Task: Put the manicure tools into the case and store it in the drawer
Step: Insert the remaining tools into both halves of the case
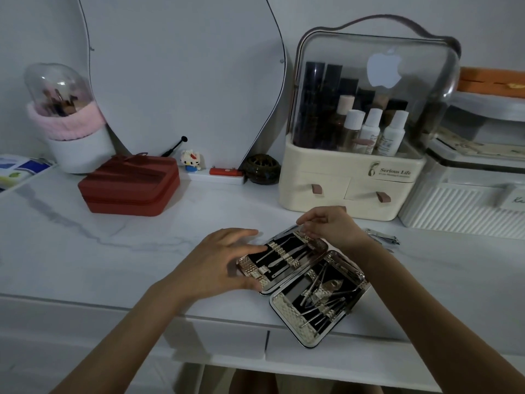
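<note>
The manicure case [285, 304] lies open and flat near the table's front edge, its two halves lined in black with metal tools [322, 294] strapped inside. My left hand [218, 263] grips the left edge of the far half, fingers on top and thumb at the near rim. My right hand [332, 226] hovers over the far corner of that half with fingers curled down; what they hold, if anything, is hidden. A metal nail clipper [383, 239] lies loose on the table to the right of the case. Below the tabletop, the white drawer [326, 354] is closed.
A cream cosmetics organiser [349, 191] with small drawers stands right behind the case. A white ribbed box [460, 211] is at the far right, a red zip case [130, 186] at the back left, and a brush holder [76, 149] beside a mirror [181, 81].
</note>
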